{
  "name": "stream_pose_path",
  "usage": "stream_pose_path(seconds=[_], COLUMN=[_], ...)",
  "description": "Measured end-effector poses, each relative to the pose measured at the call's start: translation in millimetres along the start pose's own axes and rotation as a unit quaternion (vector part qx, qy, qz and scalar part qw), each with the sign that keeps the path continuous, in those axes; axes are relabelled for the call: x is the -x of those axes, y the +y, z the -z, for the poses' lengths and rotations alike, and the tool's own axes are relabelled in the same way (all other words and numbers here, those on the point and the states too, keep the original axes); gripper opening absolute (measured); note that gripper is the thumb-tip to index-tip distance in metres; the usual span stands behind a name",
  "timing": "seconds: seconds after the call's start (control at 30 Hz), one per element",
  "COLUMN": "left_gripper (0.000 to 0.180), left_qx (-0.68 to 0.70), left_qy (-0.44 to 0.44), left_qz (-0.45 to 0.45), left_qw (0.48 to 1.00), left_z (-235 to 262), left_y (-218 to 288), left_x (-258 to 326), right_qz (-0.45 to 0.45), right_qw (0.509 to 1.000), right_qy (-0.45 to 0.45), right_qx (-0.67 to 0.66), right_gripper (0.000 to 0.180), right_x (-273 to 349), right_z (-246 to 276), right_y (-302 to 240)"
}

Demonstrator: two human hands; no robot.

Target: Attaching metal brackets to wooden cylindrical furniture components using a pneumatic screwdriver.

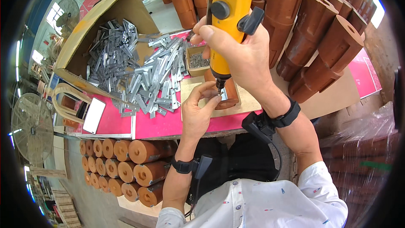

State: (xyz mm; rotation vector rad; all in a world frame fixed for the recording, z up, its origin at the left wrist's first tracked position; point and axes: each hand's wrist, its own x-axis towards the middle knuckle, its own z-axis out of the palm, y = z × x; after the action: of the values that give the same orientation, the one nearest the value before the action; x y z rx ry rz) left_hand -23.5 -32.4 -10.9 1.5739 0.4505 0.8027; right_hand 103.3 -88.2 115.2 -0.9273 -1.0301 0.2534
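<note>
Gripping the yellow driver (230, 14) upright at upper centre of the frame, our right hand (240, 55) is closed fully around its body, thumb laid across the front. The driver bit (220, 86) points straight down and meets a metal bracket (222, 95) just below the centre of the frame.

Our left hand (197, 112) comes up from the lower centre. Its fingers (206, 90) are curled and pinch at the bracket, right beside the bit; we cannot tell whether they also hold a screw. The bracket lies on top of a brown wooden block (230, 97), which stands on a cardboard pad (249, 103) on the pink table (156, 124).

Just above the block, touching the pad's upper edge, sits a small box (197, 61) of screws. Left of it, a heap of loose brackets (156, 80) spreads across the table and into an open carton (105, 29) in the upper left of the frame. A phone (93, 115) with a white screen lies at the left edge of the table.

More blocks (320, 38) are stacked at upper right, leaning against one another. Another stack (122, 164) lies on its side below the table edge at lower left. Both wrists carry black bands (287, 116).
</note>
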Motion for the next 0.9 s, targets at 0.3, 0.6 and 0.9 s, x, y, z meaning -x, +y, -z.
stream_pose_path(seconds=[0.3, 0.6, 0.9], left_gripper=[0.032, 0.026, 0.019], left_qx=[0.019, -0.142, -0.192], left_qy=[0.015, 0.000, -0.010], left_qz=[-0.010, -0.052, -0.087], left_qw=[1.000, 0.989, 0.978], left_z=[-3, -1, -1], left_y=[-6, 4, 5], left_x=[-1, -13, -17], right_qz=[-0.025, -0.028, -0.009], right_qw=[0.999, 0.999, 0.999], right_qy=[0.018, 0.011, 0.006], right_qx=[-0.008, 0.022, 0.052], right_gripper=[0.032, 0.036, 0.042], right_x=[1, 0, 0], right_z=[-4, 1, 4], right_y=[7, 15, 27])
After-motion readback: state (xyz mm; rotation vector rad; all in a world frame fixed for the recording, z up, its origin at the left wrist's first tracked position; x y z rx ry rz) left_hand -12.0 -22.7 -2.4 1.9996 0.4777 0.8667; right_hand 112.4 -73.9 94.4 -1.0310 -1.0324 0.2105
